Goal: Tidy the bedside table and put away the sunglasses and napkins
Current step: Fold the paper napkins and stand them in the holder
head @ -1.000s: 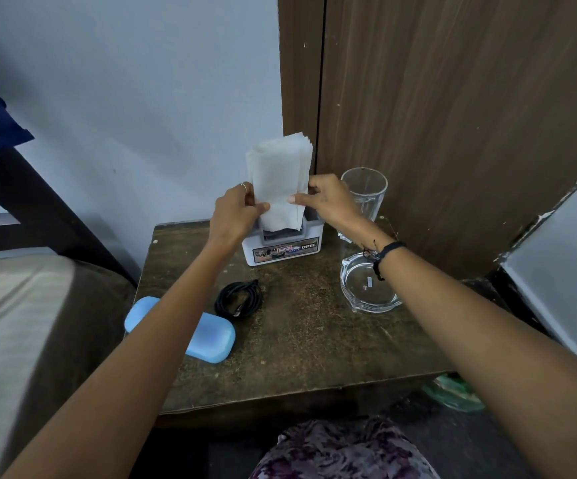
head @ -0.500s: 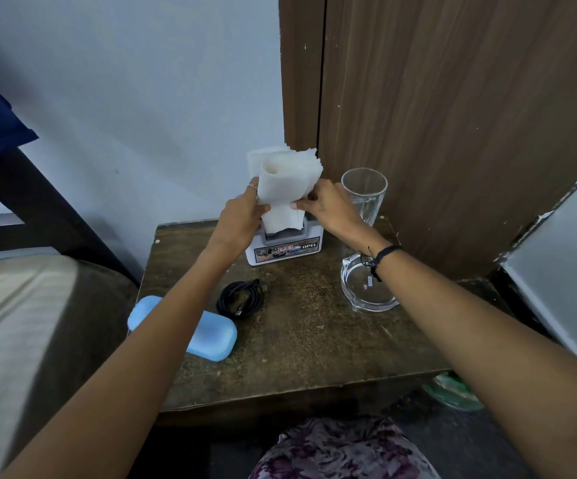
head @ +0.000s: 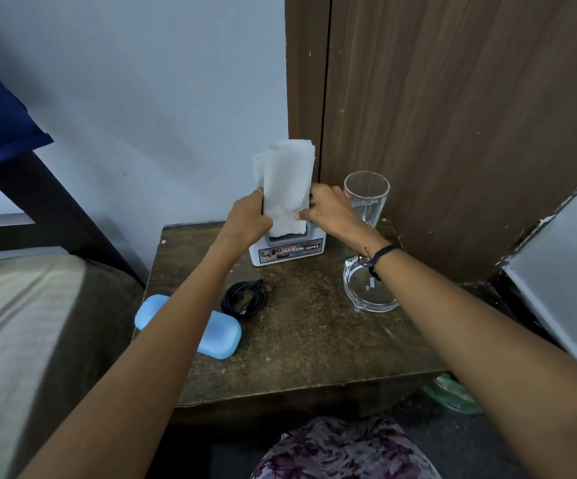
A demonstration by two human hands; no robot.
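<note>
A stack of white napkins stands upright, curled lengthwise, with its lower end in the slot of a white napkin holder at the back of the dark wooden bedside table. My left hand grips the stack's left side and my right hand grips its right side, thumbs across the front. A light blue glasses case, closed, lies at the table's front left, partly under my left forearm. No sunglasses are visible.
A coiled black cable lies in front of the holder. A clear drinking glass and a glass ashtray stand at the right. A bed borders the left, a wooden panel the back right.
The flat napkin stack has been curled into a roll between both hands and pushed lower into the holder's slot. Both hands stayed at its sides.
</note>
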